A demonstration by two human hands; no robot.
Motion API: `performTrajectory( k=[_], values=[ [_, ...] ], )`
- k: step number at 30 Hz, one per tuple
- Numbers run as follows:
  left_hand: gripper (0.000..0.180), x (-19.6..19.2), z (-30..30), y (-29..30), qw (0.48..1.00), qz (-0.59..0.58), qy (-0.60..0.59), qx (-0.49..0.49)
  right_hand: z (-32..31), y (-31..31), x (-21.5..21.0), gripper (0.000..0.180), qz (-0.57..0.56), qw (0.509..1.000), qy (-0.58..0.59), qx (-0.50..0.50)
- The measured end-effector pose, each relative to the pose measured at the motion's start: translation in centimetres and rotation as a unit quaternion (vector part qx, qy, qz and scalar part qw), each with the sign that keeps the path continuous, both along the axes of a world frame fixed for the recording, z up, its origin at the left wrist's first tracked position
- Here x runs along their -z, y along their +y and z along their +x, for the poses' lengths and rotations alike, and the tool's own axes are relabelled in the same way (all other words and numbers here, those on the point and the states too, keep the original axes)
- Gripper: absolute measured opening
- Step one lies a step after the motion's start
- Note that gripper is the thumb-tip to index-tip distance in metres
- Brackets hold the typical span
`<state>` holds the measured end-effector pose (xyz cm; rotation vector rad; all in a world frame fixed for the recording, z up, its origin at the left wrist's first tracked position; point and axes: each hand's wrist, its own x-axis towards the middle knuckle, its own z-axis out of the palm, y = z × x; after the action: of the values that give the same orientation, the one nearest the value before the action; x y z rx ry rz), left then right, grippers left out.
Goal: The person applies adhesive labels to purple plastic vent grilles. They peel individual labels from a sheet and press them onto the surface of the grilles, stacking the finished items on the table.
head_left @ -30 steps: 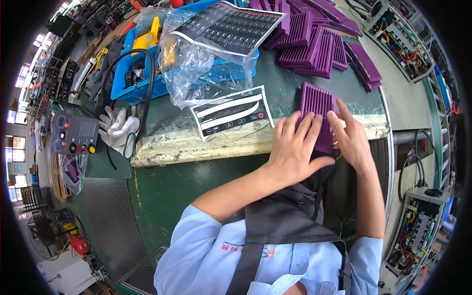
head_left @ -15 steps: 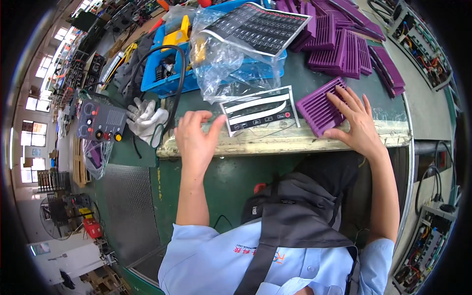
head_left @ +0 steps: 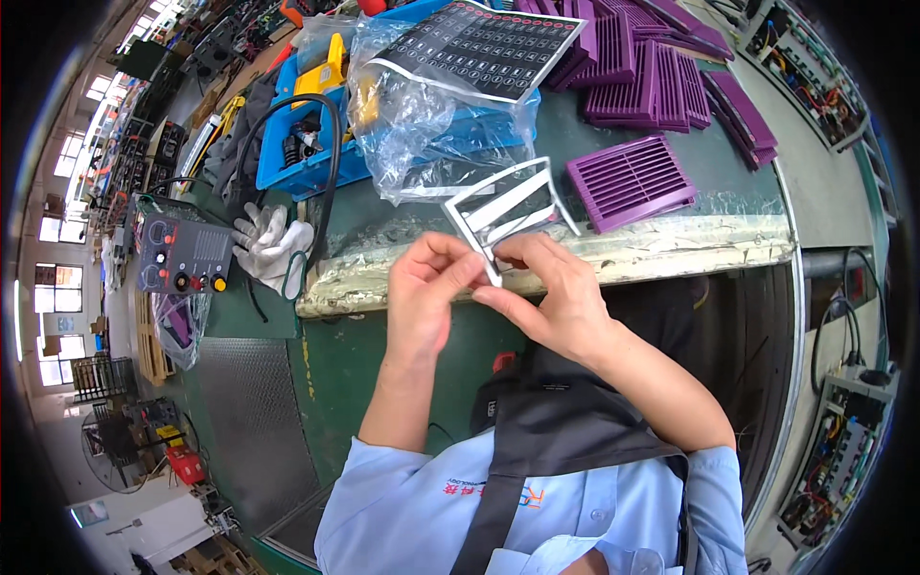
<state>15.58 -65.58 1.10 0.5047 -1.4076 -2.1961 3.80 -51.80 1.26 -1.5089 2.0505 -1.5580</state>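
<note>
Both hands are pinching a white sticker sheet (head_left: 505, 213) at frame centre, left hand (head_left: 428, 292) and right hand (head_left: 553, 299) fingers clenching its lower corner, apparently to peel it. It is hovering above the table (head_left: 728, 182) edge, left of a purple grille (head_left: 630, 181).

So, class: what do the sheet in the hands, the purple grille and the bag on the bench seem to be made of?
Sheet: thin, flexible, white-backed, probably paper or film; held in both hands' fingertips.
Grille: moulded plastic by its look, matte purple with even slats.
Bag: clear plastic film, crinkled and glinting.
</note>
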Motion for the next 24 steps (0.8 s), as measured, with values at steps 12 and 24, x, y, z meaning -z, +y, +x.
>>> performTrajectory(
  k=[12, 24],
  values=[
    [0.011, 0.3, -1.4, 1.3, 0.997, -0.005, 0.038, 0.063, -2.0, 2.0, -0.7, 0.023, 0.028, 0.887, -0.453, -0.084],
    [0.010, -0.2, -1.7, 2.1, 0.991, -0.108, 0.050, 0.054, -1.5, 2.6, -0.6, 0.025, 0.036, 0.908, -0.415, -0.052]
  ],
)
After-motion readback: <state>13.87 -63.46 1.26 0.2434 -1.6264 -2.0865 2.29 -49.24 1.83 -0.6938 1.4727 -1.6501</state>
